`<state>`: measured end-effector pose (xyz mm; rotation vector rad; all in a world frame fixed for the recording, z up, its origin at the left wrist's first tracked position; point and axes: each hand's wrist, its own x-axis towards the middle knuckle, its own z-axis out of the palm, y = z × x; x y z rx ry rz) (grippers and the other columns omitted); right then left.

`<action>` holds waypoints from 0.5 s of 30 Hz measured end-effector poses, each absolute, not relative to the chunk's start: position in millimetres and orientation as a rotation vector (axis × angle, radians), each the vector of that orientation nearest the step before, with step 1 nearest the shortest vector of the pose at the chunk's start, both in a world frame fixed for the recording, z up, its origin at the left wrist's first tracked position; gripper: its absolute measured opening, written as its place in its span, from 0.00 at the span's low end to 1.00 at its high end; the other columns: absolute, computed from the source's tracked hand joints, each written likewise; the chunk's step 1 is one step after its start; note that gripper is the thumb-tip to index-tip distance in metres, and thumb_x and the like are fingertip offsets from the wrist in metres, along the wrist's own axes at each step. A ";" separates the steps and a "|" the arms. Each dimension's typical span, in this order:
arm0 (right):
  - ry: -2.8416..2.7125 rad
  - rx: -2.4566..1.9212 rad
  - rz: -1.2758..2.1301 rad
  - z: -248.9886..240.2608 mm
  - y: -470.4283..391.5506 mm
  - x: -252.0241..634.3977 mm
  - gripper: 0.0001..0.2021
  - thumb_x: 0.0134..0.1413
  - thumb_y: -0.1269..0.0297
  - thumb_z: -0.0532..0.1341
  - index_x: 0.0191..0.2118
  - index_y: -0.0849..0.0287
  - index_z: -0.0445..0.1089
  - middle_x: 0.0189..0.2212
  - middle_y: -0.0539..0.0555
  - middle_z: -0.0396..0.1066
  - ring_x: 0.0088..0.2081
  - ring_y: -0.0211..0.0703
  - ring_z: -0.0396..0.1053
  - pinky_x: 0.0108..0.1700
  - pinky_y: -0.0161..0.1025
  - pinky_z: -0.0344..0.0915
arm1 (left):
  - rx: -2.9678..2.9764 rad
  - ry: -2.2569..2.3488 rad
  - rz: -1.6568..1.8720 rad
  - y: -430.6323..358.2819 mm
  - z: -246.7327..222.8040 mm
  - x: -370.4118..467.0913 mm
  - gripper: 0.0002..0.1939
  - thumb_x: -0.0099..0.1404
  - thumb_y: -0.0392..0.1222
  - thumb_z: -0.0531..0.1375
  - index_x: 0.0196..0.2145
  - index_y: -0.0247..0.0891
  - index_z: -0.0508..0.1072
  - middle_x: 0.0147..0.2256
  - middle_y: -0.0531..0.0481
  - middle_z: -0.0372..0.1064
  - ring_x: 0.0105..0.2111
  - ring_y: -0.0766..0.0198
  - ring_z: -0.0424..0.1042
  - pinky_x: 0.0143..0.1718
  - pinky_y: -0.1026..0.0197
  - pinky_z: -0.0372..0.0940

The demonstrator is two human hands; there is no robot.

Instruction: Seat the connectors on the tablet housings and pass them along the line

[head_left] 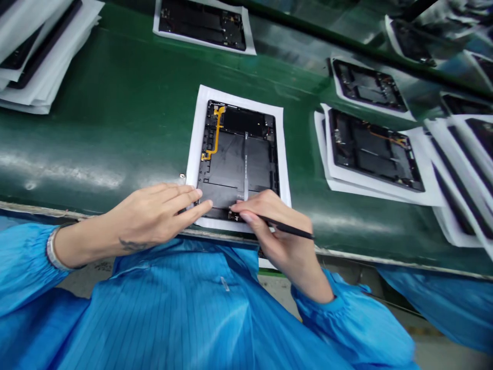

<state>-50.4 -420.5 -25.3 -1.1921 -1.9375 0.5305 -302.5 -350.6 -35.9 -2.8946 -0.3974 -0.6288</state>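
An opened tablet lies on a white sheet in front of me, its black inner parts facing up. An orange flex cable runs down its left side, and a grey strip crosses its middle. My left hand rests flat with fingers extended, the fingertips on the tablet's lower left part. My right hand pinches a thin black tool, perhaps tweezers. The tool's tip, mostly hidden by the fingers, is at small parts on the tablet's near edge.
Stacked sheets with tablets between them stand at the far left and far right. More opened tablets lie on sheets at the back and to the right. The green bench ends close to my body.
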 end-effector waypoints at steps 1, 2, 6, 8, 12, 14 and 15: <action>-1.934 -1.216 0.516 -24.7 -423.1 -46.9 0.08 0.62 0.76 0.60 0.40 0.57 0.75 0.34 0.53 0.78 0.37 0.42 0.75 0.40 0.42 0.70 | -2.864 -0.379 -0.619 -351.5 -33.8 -298.1 0.16 0.74 0.30 0.50 0.54 0.34 0.73 0.49 0.44 0.77 0.47 0.59 0.77 0.50 0.57 0.71; -1.937 -1.232 0.502 -24.5 -425.3 -44.6 0.08 0.62 0.76 0.61 0.40 0.57 0.75 0.35 0.53 0.78 0.36 0.42 0.75 0.40 0.42 0.70 | -2.832 -0.358 -0.602 -352.1 -31.6 -293.5 0.16 0.73 0.30 0.51 0.52 0.33 0.74 0.46 0.44 0.78 0.45 0.57 0.77 0.47 0.56 0.71; -1.950 -1.220 0.453 -26.4 -429.6 -44.0 0.07 0.62 0.75 0.61 0.41 0.58 0.75 0.35 0.53 0.78 0.37 0.41 0.75 0.41 0.42 0.71 | -2.768 -0.265 -0.522 -350.1 -26.0 -278.7 0.14 0.73 0.30 0.52 0.46 0.32 0.77 0.38 0.43 0.77 0.39 0.55 0.77 0.40 0.54 0.71; -1.933 -1.208 0.439 -27.2 -430.1 -45.6 0.07 0.63 0.75 0.60 0.41 0.58 0.75 0.35 0.53 0.77 0.37 0.41 0.75 0.41 0.42 0.70 | -2.772 -0.211 -0.521 -348.7 -26.3 -275.3 0.15 0.73 0.29 0.51 0.44 0.31 0.78 0.39 0.42 0.78 0.40 0.56 0.76 0.39 0.54 0.70; -2.031 -1.219 0.405 -23.1 -433.6 -47.9 0.05 0.64 0.73 0.60 0.42 0.59 0.73 0.35 0.55 0.77 0.37 0.43 0.73 0.41 0.42 0.70 | -2.784 -0.214 -0.517 -350.7 -29.5 -274.0 0.14 0.73 0.29 0.51 0.46 0.29 0.77 0.42 0.40 0.78 0.41 0.55 0.76 0.40 0.54 0.70; -2.171 -1.236 0.346 -20.1 -436.2 -49.2 0.05 0.64 0.73 0.60 0.42 0.61 0.73 0.35 0.56 0.76 0.37 0.44 0.72 0.41 0.42 0.70 | -2.793 -0.223 -0.523 -352.9 -30.1 -274.9 0.14 0.72 0.29 0.52 0.47 0.26 0.76 0.42 0.39 0.78 0.41 0.54 0.77 0.40 0.52 0.70; -2.231 -1.243 0.313 -19.3 -437.2 -49.8 0.05 0.64 0.73 0.60 0.42 0.61 0.72 0.35 0.56 0.76 0.37 0.44 0.71 0.41 0.42 0.70 | -2.806 -0.216 -0.537 -353.3 -30.2 -275.8 0.14 0.71 0.28 0.53 0.47 0.25 0.76 0.43 0.38 0.78 0.40 0.53 0.77 0.40 0.52 0.70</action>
